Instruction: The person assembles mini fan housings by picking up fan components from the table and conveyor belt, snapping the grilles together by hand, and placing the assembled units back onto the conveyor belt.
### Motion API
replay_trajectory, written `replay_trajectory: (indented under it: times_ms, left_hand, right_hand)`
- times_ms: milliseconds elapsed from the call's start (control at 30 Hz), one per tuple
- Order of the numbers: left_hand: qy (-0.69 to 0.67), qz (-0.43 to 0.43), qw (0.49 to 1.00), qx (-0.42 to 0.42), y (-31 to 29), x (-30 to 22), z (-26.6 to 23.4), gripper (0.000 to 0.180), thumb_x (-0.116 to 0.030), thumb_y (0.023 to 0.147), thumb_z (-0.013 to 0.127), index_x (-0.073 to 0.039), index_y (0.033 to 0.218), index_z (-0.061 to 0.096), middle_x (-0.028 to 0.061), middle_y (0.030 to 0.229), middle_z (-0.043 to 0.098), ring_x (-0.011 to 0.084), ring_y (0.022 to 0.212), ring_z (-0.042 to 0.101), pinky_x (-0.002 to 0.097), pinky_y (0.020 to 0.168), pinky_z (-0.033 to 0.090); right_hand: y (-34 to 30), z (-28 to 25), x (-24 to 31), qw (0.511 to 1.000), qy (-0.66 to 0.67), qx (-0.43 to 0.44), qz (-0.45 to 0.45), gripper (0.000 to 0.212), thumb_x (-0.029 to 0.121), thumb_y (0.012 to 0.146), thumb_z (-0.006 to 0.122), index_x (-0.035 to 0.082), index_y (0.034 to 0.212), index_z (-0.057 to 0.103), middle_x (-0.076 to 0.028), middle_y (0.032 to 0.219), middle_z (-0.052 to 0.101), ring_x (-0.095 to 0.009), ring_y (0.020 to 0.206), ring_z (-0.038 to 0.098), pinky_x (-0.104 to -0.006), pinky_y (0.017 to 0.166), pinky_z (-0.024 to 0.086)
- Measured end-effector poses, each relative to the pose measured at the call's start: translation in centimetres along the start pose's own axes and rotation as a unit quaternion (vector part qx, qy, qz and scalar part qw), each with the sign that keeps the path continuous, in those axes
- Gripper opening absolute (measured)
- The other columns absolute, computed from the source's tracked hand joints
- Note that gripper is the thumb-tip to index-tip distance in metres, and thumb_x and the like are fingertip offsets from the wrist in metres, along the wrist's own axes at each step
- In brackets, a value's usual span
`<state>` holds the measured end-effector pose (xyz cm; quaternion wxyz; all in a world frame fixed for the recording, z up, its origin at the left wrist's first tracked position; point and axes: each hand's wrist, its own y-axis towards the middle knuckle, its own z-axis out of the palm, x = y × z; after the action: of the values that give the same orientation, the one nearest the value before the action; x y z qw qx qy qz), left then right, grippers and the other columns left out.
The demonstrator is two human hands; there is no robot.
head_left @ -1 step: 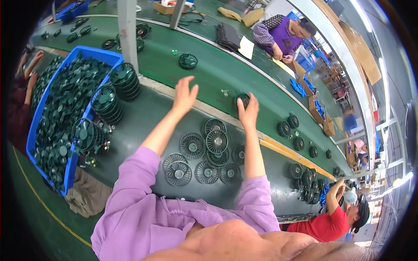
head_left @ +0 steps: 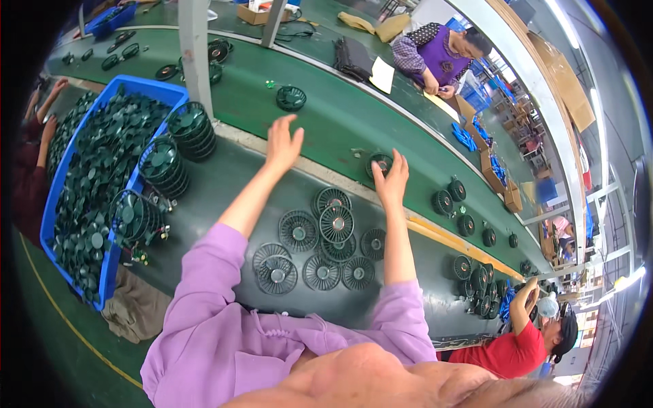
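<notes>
My left hand (head_left: 283,146) is open above the near edge of the green conveyor belt (head_left: 326,126), its fingers apart and nothing in them. Beyond it on the belt sits a round dark green fan housing (head_left: 291,98). My right hand (head_left: 392,185) is over the belt edge with thumb and fingers spread beside another round fan part (head_left: 378,162). The hand partly covers this part, and whether they touch is unclear. Between my forearms, several dark green fan grilles (head_left: 321,271) lie on the work surface, some overlapping.
At left stands a blue bin (head_left: 49,204) full of dark green round pieces, with stacked grilles (head_left: 163,166) beside it. A metal post (head_left: 196,54) rises near the belt. More fan parts (head_left: 466,224) lie along the belt. A co-worker (head_left: 445,58) sits across; another (head_left: 507,347) is at right.
My right hand has shifted slightly toward me and its fingers have spread wider around the fan part. My left hand has moved slightly to the left.
</notes>
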<state>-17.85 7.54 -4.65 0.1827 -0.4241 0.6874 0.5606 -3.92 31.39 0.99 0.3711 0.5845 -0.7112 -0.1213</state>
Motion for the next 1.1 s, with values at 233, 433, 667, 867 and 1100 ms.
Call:
replay_trajectory:
  times_ms: [233, 433, 667, 867, 1100]
  left_hand:
    - [0.169, -0.214, 0.962, 0.032, 9.0, 6.8, 1.4, 0.061, -0.040, 0.086, 0.061, 0.001, 0.128, 0.045, 0.0234, 0.128, 0.046, 0.0428, 0.114, 0.048, 0.0486, 0.095, 0.044]
    - [0.219, -0.221, 0.943, 0.117, 9.3, 7.3, 1.9, 0.035, -0.028, 0.084, 0.060, -0.006, 0.110, 0.059, 0.0202, 0.120, 0.052, 0.0383, 0.105, 0.058, 0.0470, 0.088, 0.049]
    - [0.031, -0.175, 0.979, 0.095, 4.7, 4.1, 0.2, 0.026, -0.026, 0.089, 0.060, -0.004, 0.103, 0.056, 0.0149, 0.087, 0.067, 0.0289, 0.087, 0.065, 0.0401, 0.077, 0.051]
    - [-0.447, -0.300, 0.839, 0.084, -1.0, -2.2, -2.7, 0.032, -0.025, 0.094, 0.059, -0.002, 0.116, 0.059, 0.0061, 0.107, 0.064, 0.0135, 0.098, 0.060, 0.0287, 0.081, 0.049]
    - [-0.605, -0.426, 0.647, 0.182, -5.8, -9.6, -3.0, 0.044, -0.045, 0.094, 0.053, -0.010, 0.121, 0.055, 0.0052, 0.119, 0.058, 0.0180, 0.109, 0.055, 0.0380, 0.093, 0.045]
  right_hand:
    - [-8.2, -6.0, 7.7, 0.932, 0.136, 0.312, -0.124, 0.090, 0.033, 0.064, 0.082, 0.011, 0.140, 0.040, -0.022, 0.147, 0.030, -0.041, 0.135, 0.030, -0.0473, 0.111, 0.028]
    - [-12.1, -4.7, 9.0, 0.942, 0.104, 0.283, -0.143, 0.079, 0.025, 0.067, 0.082, 0.015, 0.136, 0.045, -0.016, 0.143, 0.034, -0.040, 0.131, 0.033, -0.0482, 0.107, 0.034]
    - [-10.3, -5.4, 8.2, 0.948, 0.186, 0.245, -0.078, 0.077, 0.022, 0.065, 0.081, 0.007, 0.133, 0.048, -0.018, 0.137, 0.044, -0.037, 0.127, 0.042, -0.0451, 0.106, 0.035]
    - [-5.4, -3.1, 11.0, 0.965, 0.217, 0.129, -0.064, 0.087, 0.025, 0.067, 0.081, 0.005, 0.140, 0.037, -0.021, 0.138, 0.042, -0.038, 0.128, 0.039, -0.0442, 0.107, 0.033]
    - [-5.4, -0.6, 10.6, 0.974, 0.190, 0.054, -0.114, 0.082, 0.029, 0.062, 0.081, 0.008, 0.133, 0.045, -0.023, 0.133, 0.042, -0.042, 0.122, 0.040, -0.0484, 0.104, 0.035]
